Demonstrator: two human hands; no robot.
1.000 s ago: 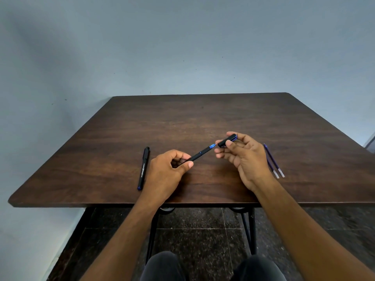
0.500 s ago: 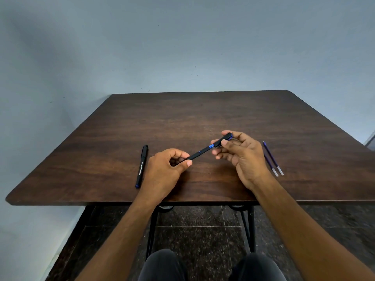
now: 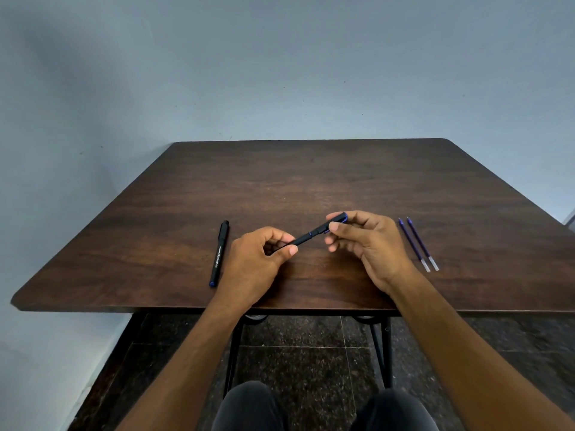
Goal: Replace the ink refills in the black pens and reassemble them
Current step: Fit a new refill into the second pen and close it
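Head view, left hand [image 3: 252, 265] curled around lower end of black pen [image 3: 311, 236], right hand [image 3: 367, 244] pinching its cap end, second black pen [image 3: 219, 253] just left of left hand, two ink refills [image 3: 418, 244] right of right hand, wide bare table [image 3: 311, 181] beyond, near edge under wrists.

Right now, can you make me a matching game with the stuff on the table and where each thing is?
Things:
1. pen with white writing
2. pen with the blue band
3. two refills
4. table

Places:
A. lying side by side, to the right of the right hand
B. under everything, dark brown wood
C. held off the table between both hands
D. lying flat, just left of the left hand

Pairs: 1-D, 2-C, 3-A, 4-B
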